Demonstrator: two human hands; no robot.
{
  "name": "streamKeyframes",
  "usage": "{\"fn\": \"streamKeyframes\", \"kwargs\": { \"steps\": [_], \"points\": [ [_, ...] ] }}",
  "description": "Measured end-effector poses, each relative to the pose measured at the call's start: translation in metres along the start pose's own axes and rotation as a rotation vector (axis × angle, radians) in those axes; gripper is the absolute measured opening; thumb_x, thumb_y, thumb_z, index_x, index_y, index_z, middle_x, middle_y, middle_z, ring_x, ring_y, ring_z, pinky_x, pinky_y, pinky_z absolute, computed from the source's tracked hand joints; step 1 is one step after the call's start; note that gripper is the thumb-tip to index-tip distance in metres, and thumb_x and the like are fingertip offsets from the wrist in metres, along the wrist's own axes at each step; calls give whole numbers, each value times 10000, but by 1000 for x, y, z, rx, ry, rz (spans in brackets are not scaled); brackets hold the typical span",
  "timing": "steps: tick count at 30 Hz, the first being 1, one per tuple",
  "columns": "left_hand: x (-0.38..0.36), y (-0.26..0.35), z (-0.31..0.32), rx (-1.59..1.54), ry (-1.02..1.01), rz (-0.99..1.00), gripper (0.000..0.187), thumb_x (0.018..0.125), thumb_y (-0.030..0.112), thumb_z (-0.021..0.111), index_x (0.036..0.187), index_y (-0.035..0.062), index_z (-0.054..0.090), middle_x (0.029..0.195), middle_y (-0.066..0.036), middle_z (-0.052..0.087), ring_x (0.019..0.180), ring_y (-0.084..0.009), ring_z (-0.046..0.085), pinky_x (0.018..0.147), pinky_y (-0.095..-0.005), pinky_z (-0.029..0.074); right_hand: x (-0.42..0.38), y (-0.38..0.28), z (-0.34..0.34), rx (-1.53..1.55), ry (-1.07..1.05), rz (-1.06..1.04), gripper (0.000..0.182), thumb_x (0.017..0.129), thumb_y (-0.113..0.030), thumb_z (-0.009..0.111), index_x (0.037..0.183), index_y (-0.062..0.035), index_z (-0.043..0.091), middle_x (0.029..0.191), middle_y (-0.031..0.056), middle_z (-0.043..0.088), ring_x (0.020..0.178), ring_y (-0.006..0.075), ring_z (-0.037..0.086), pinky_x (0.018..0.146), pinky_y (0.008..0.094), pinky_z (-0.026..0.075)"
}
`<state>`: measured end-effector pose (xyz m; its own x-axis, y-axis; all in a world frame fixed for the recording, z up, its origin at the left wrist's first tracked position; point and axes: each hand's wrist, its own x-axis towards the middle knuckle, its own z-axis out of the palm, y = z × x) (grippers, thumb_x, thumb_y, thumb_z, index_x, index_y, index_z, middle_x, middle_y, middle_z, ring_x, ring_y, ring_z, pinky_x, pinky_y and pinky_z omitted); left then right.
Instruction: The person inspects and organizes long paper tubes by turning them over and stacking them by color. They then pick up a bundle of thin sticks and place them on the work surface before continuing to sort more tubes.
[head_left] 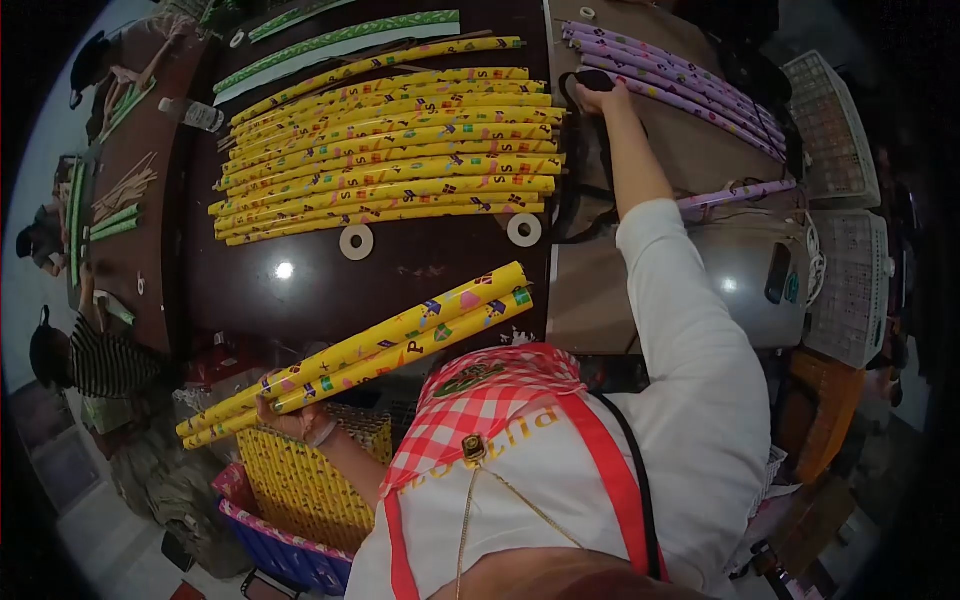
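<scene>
Low on the left, my left hand (290,415) is closed around two yellow patterned wrapping-paper rolls (400,335), which slant up to the right over the table's near edge. My right arm reaches far forward. At its end, my right hand (603,97) is closed on a black strap (572,92) beside a row of purple patterned rolls (680,90). The strap seems to hang down over the brown table, though part of it blends into the shadow. Many more yellow rolls (390,150) lie side by side on the dark table (330,290).
Two tape rings (357,241) sit before the yellow rolls. Beneath my left hand, a blue crate (285,545) holds upright yellow rolls. Green rolls (350,45) and a bottle (192,114) lie farther back. White baskets (845,285) stand right; people work at the left table.
</scene>
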<state>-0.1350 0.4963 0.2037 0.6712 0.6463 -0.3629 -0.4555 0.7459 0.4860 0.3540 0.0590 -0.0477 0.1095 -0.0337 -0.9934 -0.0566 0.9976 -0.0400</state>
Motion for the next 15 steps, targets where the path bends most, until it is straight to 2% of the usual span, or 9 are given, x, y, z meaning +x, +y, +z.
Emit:
{"fn": "streamKeyframes", "kwargs": {
  "steps": [2, 3, 4, 5, 6, 8, 10, 13, 15],
  "points": [
    [0, -1, 2, -58, -9, -33, 250, 766, 199, 595, 934, 30, 517, 912, -114, 556, 834, -222, 546, 805, -445, 436, -14, 9, -30, -371, -353, 16, 658, 709, -299, 680, 1226, -75, 341, 1139, 161, 414, 983, 281, 485, 776, 415, 463],
    [1, 2, 3, -54, -10, -50, 250, 766, 199, 595, 934, 30, 517, 912, -114, 556, 834, -222, 546, 805, -445, 436, -20, 19, -54, -873, -497, -304, 539, 751, -300, 637, 1176, -49, 421, 869, 112, 529, 774, 240, 538, 682, 344, 497],
    [2, 4, 3, 27, -67, -87, 256, 776, 204, 584, 946, 25, 516, 923, -124, 555, 846, -232, 548, 755, -437, 473, -73, 36, -79, -1328, -458, -689, 493, 745, -310, 635, 1111, -20, 479, 841, 130, 535, 798, 252, 539, 687, 350, 485],
    [1, 6, 3, 105, -124, -126, 262, 787, 209, 572, 958, 19, 515, 934, -134, 554, 859, -241, 551, 706, -429, 511, -44, 40, -97, -1635, -354, -1222, 508, 746, -303, 620, 1136, -19, 459, 919, 164, 546, 881, 293, 541, 750, 386, 464],
    [2, -10, 13, 91, 142, 145, 279, 808, 219, 542, 982, 3, 508, 953, -157, 548, 902, -269, 546, 483, -364, 554, -55, 44, -113, -1865, -182, -1406, 485, 754, -272, 589, 1145, -18, 456, 1037, 190, 536, 1000, 329, 506, 840, 422, 420],
    [1, -7, 20, 60, -29, -36, 276, 815, 219, 533, 987, 4, 508, 956, -154, 550, 916, -275, 541, 527, -382, 556, -39, 47, -130, -1954, 6, -1298, 468, 716, -286, 597, 1092, -24, 506, 1099, 193, 519, 1046, 341, 480, 851, 407, 414],
    [6, 0, 16, 41, -252, -217, 276, 826, 222, 514, 996, 5, 504, 986, -159, 539, 986, -311, 511, 674, -453, 540, -22, 41, -128, -2162, -108, -1061, 473, 723, -283, 582, 1113, -29, 493, 1101, 203, 521, 1039, 343, 488, 854, 419, 411],
    [8, 7, 9, 50, -20, -70, 243, 723, 166, 635, 900, 59, 508, 921, -102, 540, 903, -253, 515, 862, -483, 406, -56, 41, -133, -1949, -75, -1250, 480, 749, -288, 559, 1159, -54, 477, 1095, 191, 531, 1020, 339, 504, 850, 427, 410],
    [4, 5, 11, 34, -18, -51, 252, 721, 167, 641, 907, 58, 509, 922, -103, 543, 904, -248, 516, 856, -473, 411, -78, 29, -122, -1639, -78, -1451, 466, 779, -294, 539, 1188, -84, 466, 1121, 171, 525, 1022, 332, 503, 839, 441, 405]
  ]
}}
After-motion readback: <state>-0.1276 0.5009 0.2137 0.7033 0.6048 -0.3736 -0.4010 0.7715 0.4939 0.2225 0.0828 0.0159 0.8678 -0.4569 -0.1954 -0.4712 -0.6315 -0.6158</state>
